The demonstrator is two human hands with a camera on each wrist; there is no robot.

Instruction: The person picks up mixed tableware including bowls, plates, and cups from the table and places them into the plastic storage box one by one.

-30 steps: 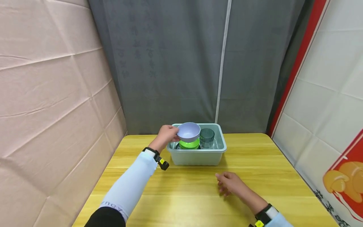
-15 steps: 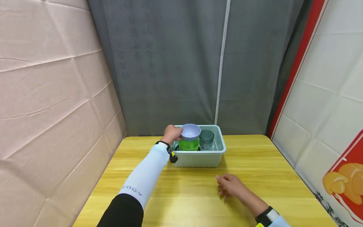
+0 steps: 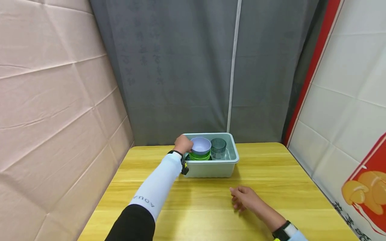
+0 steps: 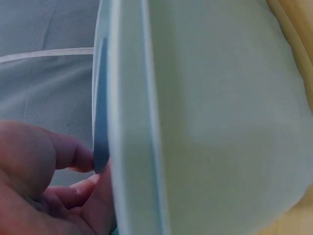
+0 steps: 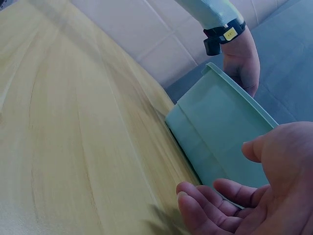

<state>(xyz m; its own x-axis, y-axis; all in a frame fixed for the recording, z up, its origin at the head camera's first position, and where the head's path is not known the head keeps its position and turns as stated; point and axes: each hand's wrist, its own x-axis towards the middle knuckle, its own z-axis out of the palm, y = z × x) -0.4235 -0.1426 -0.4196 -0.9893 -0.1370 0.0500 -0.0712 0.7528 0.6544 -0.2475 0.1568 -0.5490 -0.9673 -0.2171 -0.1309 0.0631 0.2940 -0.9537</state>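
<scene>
My left hand (image 3: 183,144) pinches the rim of a lavender bowl (image 3: 201,146) at its left side. The bowl sits low inside a pale green plastic bin (image 3: 209,169), right over green bowls (image 3: 199,157). From the left wrist view, the thumb and fingers hold the bowl's edge (image 4: 100,142) beside the bin's rim, and the bin wall hides the rest. A dark clear glass (image 3: 218,147) stands in the bin to the right of the bowls. My right hand (image 3: 243,198) hovers over the table in front of the bin, fingers loosely curled, holding nothing.
The bin stands near the back edge of a yellow wood-grain table (image 3: 208,207). A grey curtain (image 3: 181,73) hangs behind it. A beige cloth wall (image 3: 60,120) is at the left and a white printed panel (image 3: 340,110) at the right.
My left hand has moved slightly right and then lowered the lavender bowl into the bin, down to the green bowls. The right hand has stayed in place.
</scene>
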